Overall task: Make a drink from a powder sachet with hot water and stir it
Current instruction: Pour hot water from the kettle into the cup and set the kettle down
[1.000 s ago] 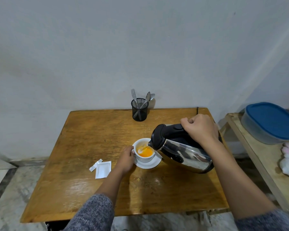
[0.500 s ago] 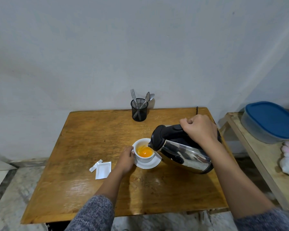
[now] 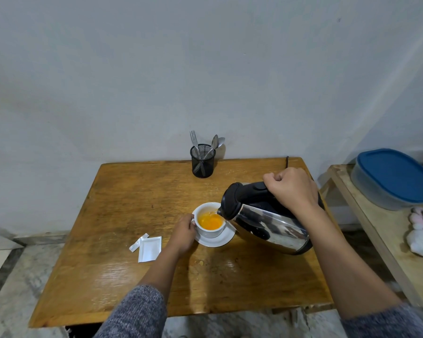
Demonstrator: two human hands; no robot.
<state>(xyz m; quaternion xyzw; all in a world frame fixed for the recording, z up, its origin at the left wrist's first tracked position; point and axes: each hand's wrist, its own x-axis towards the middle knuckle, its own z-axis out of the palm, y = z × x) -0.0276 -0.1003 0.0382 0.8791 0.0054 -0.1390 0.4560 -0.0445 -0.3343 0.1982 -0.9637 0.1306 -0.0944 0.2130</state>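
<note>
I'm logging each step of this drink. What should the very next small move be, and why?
Probably tip the kettle back upright to stop pouring: its spout hangs over the cup, which already holds orange liquid well up its wall. The left hand steadies the cup; the spoons for stirring sit untouched in the holder.

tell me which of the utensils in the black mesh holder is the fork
The fork is the leftmost utensil in the black mesh holder, tines up; the two spoons lean to the right.
</note>
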